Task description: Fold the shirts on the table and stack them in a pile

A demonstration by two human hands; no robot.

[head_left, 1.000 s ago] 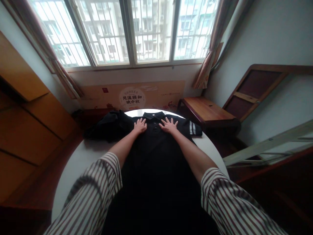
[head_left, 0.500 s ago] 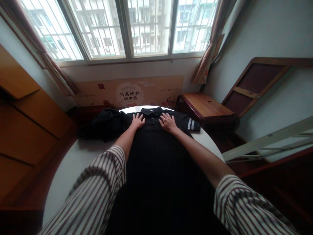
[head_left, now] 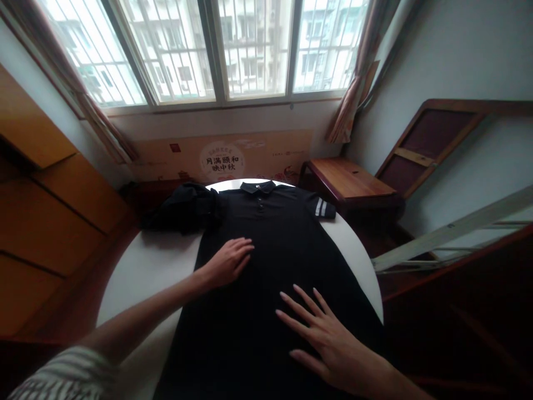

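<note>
A black polo shirt (head_left: 266, 244) is spread out face up, its collar toward the window and its hem running out of view at the bottom. White stripes ring the sleeve on the right. My left hand (head_left: 231, 260) is over the shirt's chest, fingers stretched out and close together, holding nothing. Lower down and to the right, my right hand (head_left: 322, 336) is over the body of the shirt with its fingers spread. Whether either palm presses on the cloth is hard to tell. A dark bundle of cloth (head_left: 183, 208) lies against the shirt's left sleeve, hiding most of it.
A round white table (head_left: 137, 278) carries the shirt and the bundle. Behind it stand a printed banner box (head_left: 266, 150) and the barred window. A wooden side table (head_left: 353, 178) is at the back right, wooden cabinets (head_left: 62, 216) on the left.
Both hands have drawn back from the collar area toward me, the right one farther and lower. The shirt stays flat, and the bundle stays beside it.
</note>
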